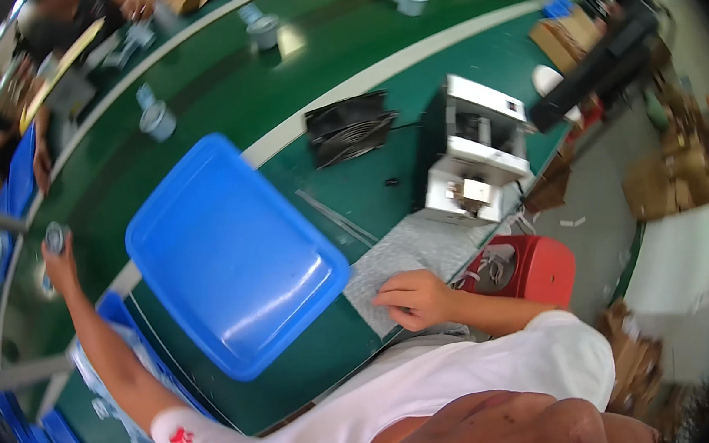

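Stretched far out to the left, my left hand [62, 259] is closed round a small grey cylindrical part [54, 236] above the green conveyor belt; its lower portion is hidden or blurred. My right hand [416, 299] has its fingers curled together, and nothing shows in them. It is over the near edge of a bubble-wrap sheet [378, 276] on the worktable. Between my arms lies a blue plastic tray [227, 253], with nothing in it.
Several grey cup-shaped parts with tabs [158, 121] sit along the belt [208, 85]. Right of the tray are a black fan-like unit [350, 130] and a white-and-black machine [478, 150]. A red bin [544, 270] stands below the table edge. Other people work across the belt.
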{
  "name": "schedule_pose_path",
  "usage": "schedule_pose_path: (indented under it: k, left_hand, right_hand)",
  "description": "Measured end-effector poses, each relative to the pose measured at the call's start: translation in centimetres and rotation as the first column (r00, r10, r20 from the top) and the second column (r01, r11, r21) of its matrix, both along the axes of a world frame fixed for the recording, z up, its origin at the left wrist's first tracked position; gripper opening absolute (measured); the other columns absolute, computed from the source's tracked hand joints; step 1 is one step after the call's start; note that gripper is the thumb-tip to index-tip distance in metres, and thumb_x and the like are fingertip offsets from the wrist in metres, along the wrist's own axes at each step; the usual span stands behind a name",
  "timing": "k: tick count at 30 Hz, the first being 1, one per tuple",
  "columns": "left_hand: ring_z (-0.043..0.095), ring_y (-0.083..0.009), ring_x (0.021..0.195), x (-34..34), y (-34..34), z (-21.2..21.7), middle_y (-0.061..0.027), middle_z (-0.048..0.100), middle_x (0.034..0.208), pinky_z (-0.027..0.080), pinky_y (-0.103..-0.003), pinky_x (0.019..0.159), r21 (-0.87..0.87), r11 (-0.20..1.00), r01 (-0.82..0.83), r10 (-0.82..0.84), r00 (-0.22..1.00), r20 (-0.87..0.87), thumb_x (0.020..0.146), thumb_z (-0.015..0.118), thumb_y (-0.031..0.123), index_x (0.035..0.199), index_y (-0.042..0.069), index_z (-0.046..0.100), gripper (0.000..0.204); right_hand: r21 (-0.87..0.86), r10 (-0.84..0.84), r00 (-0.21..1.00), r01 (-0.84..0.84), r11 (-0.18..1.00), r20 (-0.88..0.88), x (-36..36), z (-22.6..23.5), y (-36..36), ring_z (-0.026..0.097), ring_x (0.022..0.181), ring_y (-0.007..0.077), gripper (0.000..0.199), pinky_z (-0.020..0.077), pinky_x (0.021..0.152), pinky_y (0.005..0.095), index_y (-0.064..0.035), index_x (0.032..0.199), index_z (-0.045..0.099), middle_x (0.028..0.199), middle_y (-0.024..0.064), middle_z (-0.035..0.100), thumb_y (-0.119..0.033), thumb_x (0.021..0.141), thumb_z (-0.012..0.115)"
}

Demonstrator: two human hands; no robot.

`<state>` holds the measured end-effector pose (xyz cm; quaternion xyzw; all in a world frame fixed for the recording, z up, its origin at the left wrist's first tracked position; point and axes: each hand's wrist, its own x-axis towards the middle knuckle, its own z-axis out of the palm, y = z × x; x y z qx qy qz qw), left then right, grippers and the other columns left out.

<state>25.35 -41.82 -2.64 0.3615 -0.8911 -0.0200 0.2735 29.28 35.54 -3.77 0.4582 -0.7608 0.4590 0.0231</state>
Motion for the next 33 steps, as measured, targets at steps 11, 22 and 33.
schedule_pose_path:
  k: [11,22,33]
  left_hand:
    - [0.069,-0.0179,0.098,4.7,36.6,13.7,-0.0154,0.070,0.107,0.056,-0.031,0.084,0.247,0.566,0.786,-0.736,0.617,-0.278,0.079,0.076,-0.001,0.136,0.008,0.050,0.064]
    - [0.060,-0.0314,0.121,11.1,56.1,10.8,-0.0182,0.055,0.138,0.052,-0.041,0.098,0.397,0.244,0.885,-0.960,0.278,-0.029,0.070,0.083,0.005,0.142,0.009,0.048,0.081]
    - [0.057,-0.0226,0.111,10.1,64.5,1.9,-0.0131,0.060,0.122,0.044,-0.034,0.097,0.603,0.163,0.781,-0.391,0.612,-0.687,0.085,0.074,0.008,0.119,-0.001,0.059,0.038]
  right_hand:
    - [-0.274,0.092,0.962,-0.018,0.961,0.258,-0.6,4.5,-1.6,0.066,0.073,0.0183,0.029,0.0547,0.064,0.0302,-0.0046,0.115,0.066,0.097,0.0095,0.067,-0.008,0.086,0.070]
    - [-0.533,0.455,0.576,-0.040,0.845,0.679,-0.4,3.6,-1.1,0.064,0.112,0.0232,0.086,0.0550,0.092,0.0337,-0.0101,0.156,0.028,0.140,0.0164,0.049,-0.013,0.087,0.078]
    - [-0.203,-0.056,0.992,0.078,0.976,0.112,2.1,2.2,4.2,0.058,0.123,0.0265,0.081,0.0530,0.097,0.0386,-0.0080,0.147,0.042,0.147,0.0166,0.044,-0.010,0.078,0.082]
